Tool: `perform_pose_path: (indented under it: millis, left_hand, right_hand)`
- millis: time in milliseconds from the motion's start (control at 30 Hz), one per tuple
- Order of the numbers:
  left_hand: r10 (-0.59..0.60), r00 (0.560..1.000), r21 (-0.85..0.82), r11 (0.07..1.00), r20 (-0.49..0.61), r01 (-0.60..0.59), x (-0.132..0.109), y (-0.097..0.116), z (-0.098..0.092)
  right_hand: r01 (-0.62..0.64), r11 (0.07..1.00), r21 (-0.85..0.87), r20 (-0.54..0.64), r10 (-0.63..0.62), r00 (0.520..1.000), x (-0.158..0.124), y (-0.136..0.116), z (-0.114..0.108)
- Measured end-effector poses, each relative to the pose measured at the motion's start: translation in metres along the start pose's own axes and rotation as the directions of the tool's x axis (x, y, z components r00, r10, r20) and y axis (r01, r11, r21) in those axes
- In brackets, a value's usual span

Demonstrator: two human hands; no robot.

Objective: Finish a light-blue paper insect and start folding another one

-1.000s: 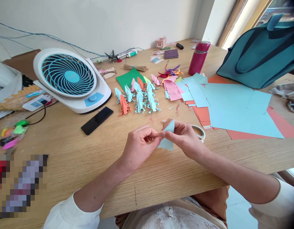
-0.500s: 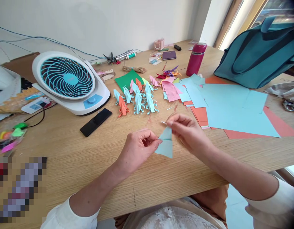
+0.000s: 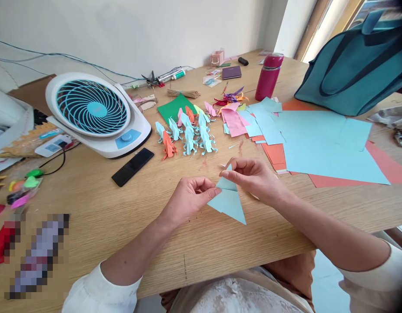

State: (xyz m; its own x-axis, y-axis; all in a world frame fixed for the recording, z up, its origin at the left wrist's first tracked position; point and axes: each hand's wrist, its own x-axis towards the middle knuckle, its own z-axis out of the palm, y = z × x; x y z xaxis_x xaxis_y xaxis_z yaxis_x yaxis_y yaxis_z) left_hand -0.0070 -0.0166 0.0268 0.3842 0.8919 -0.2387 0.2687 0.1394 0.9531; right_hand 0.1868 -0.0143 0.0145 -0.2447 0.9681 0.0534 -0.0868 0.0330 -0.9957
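A folded light blue paper triangle (image 3: 230,202) hangs just above the wooden table (image 3: 90,208) in front of me. My left hand (image 3: 191,198) pinches its left edge between thumb and fingers. My right hand (image 3: 253,178) pinches its top corner from the right. Both hands are closed on the paper. Beyond them stands a group of several small folded paper figures (image 3: 187,134), mostly light blue, one orange.
A white and blue desk fan (image 3: 96,113) and a black phone (image 3: 133,166) lie at the left. Large blue and orange paper sheets (image 3: 321,143), a magenta bottle (image 3: 267,77) and a teal bag (image 3: 357,65) are at the right. Clutter lines the far edge.
The paper has opened from a small folded piece into a wider, longer triangle. My right hand has shifted up to its top corner while the left keeps the side pinch.
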Motion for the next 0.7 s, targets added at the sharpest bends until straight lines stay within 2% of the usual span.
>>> perform_pose_path:
  millis: [100, 200, 267, 400, 500, 600, 700]
  left_hand:
    - [0.001, 1.0, 0.003, 1.0, 0.028, -0.001, 0.003, -0.003, -0.001]
    - [-0.013, 0.996, -0.051, 0.999, 0.083, 0.018, 0.008, -0.005, -0.006]
    - [-0.041, 0.994, -0.093, 0.994, 0.103, 0.05, 0.013, -0.006, -0.014]
    - [-0.061, 0.991, 0.006, 0.998, 0.116, 0.061, 0.022, -0.012, -0.033]
    - [0.0, 0.998, 0.241, 0.97, 0.069, -0.017, 0.024, -0.022, -0.038]
    - [0.169, 0.985, 0.546, 0.829, -0.035, -0.123, 0.021, -0.033, -0.032]
    - [0.373, 0.928, 0.738, 0.63, -0.015, -0.241, 0.013, -0.044, -0.022]
  right_hand:
    - [0.046, 0.998, 0.048, -0.144, -0.039, 0.989, 0.004, -0.003, -0.005]
    - [0.076, 0.99, 0.121, -0.344, -0.03, 0.938, 0.009, -0.009, -0.017]
    - [0.103, 0.986, 0.132, -0.395, -0.043, 0.918, 0.011, -0.011, -0.023]
    - [0.153, 0.987, -0.044, -0.311, -0.159, 0.937, 0.009, -0.007, -0.023]
    - [0.196, 0.957, -0.214, -0.167, -0.233, 0.958, 0.005, -0.001, -0.015]
    - [0.227, 0.902, -0.367, -0.039, -0.259, 0.965, 0.002, 0.005, -0.008]
    - [0.285, 0.797, -0.533, 0.035, -0.315, 0.948, 0.001, 0.011, -0.004]
